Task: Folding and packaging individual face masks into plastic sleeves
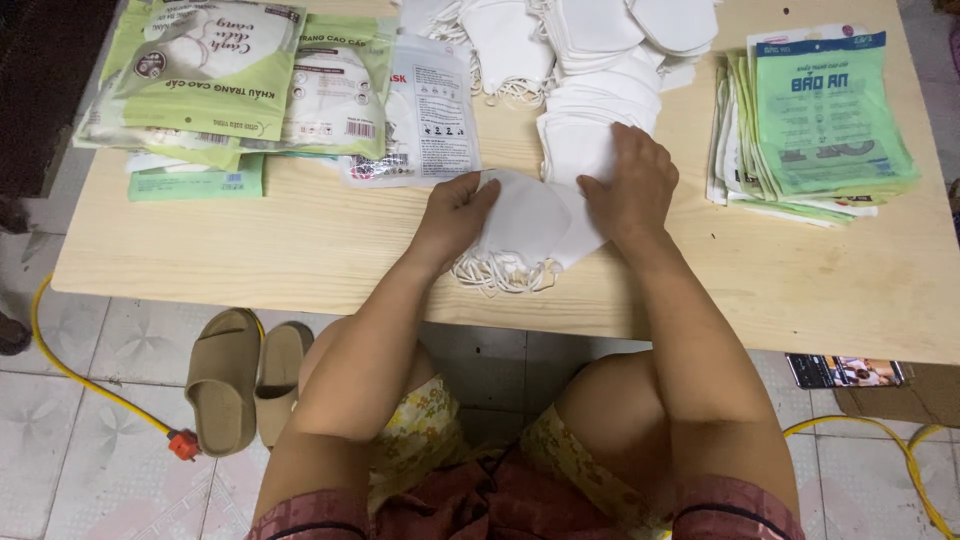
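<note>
On the pale wooden desk, near its front edge and right before the person, lies a small stack of white face masks with their ear loops spilling toward the edge. The left hand rests on the stack's left side, its fingers bent and its grip closed lightly on the edge of the top mask. The right hand lies flat across the stack's right side, pressing down with fingers spread rather than pinching; whether its fingertips catch a mask edge underneath is hard to tell from this angle. Just behind the hands a larger heap of loose white masks runs to the far edge of the desk. To the left lie filled green and white mask packets, overlapping one another, with a clear printed packet beside them. At the right sits a tidy pile of flat green bags, well apart from the hands. Under the desk, on the tiled floor, a pair of tan slippers stands beside a yellow cable.
</note>
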